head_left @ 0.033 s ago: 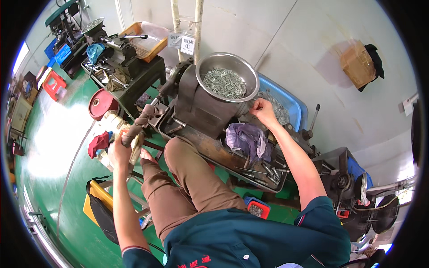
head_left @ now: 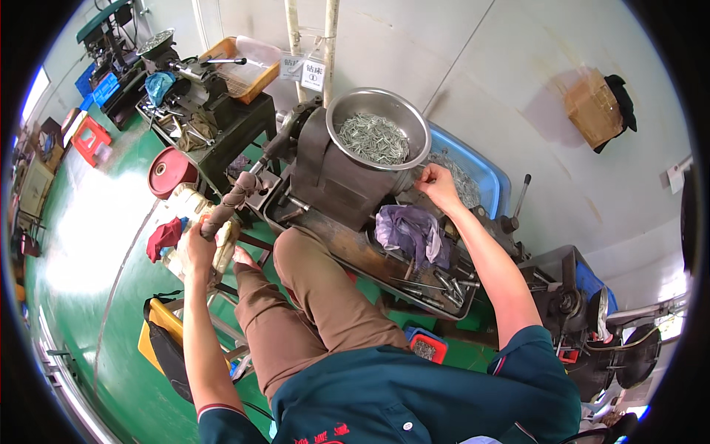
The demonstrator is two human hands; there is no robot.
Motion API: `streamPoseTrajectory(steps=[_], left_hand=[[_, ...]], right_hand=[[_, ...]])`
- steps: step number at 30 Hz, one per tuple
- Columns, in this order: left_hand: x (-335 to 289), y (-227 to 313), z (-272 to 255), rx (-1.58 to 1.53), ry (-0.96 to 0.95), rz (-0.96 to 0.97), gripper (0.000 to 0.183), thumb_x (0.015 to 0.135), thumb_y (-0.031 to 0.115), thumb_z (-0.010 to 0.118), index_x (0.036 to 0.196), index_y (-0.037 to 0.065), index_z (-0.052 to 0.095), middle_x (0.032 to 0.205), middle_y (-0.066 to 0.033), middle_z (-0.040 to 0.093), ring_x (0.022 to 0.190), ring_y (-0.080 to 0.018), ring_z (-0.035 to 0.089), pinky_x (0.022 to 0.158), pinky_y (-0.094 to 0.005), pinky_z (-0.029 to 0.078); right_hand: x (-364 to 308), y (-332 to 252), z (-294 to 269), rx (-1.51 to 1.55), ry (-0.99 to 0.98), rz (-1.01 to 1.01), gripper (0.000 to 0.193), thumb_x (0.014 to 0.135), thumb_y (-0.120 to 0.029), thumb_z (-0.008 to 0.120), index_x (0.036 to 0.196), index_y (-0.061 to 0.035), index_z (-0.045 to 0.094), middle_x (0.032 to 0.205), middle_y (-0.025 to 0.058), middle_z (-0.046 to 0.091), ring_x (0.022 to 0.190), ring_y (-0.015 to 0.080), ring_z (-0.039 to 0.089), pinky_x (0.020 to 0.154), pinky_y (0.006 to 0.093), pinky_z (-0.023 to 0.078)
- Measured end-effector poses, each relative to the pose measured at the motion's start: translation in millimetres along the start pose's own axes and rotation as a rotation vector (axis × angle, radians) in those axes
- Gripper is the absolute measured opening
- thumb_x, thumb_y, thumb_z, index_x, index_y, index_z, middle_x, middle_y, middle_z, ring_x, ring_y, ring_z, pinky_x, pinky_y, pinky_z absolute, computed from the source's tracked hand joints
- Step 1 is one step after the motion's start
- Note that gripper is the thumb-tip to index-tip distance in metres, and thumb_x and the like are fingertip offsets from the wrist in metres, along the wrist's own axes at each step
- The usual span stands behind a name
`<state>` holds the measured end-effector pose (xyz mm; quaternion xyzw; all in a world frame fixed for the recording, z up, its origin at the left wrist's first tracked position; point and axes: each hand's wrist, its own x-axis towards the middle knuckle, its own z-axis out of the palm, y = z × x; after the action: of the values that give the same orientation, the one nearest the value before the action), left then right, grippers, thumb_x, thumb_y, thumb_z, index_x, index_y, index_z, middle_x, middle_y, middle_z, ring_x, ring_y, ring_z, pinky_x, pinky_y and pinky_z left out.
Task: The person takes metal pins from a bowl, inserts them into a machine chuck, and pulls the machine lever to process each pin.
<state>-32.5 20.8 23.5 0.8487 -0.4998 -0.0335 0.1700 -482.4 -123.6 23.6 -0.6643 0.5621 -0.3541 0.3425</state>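
Observation:
My left hand [head_left: 197,250] is wrapped around the lower end of a cloth-wrapped lever [head_left: 229,203] that slants up to the machine. At the right end of the dark metal machine head [head_left: 336,185], my right hand [head_left: 438,185] has its fingers pinched together. Whatever lies between those fingertips is too small or hidden to make out. On top of the machine stands a steel bowl [head_left: 423,152] holding a heap of small metal pins [head_left: 373,139]. A crumpled purple rag [head_left: 407,231] lies in front of my right hand.
Behind my right hand is a blue tub [head_left: 497,177] with metal pieces. Tools [head_left: 447,285] lie in the machine's tray [head_left: 351,263]. Below it stands a red bin [head_left: 438,351]. A second machine [head_left: 200,89] on a bench is at the far left, near a red drum [head_left: 171,174].

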Motion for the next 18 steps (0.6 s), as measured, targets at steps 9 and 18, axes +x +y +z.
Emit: streamPoseTrajectory(steps=[9, 18], left_hand=[[20, -19, 11, 0.005, 0.009, 0.117, 0.018, 0.063, 0.016, 0.057, 0.078, 0.006, 0.059, 0.072, -0.0167, 0.058, 0.071, -0.0324, 0.056, 0.062, -0.0388, 0.044], [34, -35, 16, 0.032, 0.016, 0.099, 0.016, 0.064, 0.017, 0.057, 0.077, 0.008, 0.059, 0.071, -0.015, 0.058, 0.069, -0.0316, 0.056, 0.061, -0.038, 0.044]], right_hand=[[32, 27, -114, -0.767, 0.006, 0.131, 0.025, 0.07, -0.031, 0.058, 0.077, -0.0069, 0.062, 0.075, 0.0104, 0.06, 0.072, 0.0227, 0.055, 0.066, 0.0339, 0.043], [-75, 100, -237, -1.173, 0.372, 0.308, 0.037, 0.081, -0.041, 0.043, 0.087, -0.0076, 0.059, 0.111, 0.0048, 0.049, 0.114, 0.0251, 0.034, 0.088, 0.049, 0.027]])
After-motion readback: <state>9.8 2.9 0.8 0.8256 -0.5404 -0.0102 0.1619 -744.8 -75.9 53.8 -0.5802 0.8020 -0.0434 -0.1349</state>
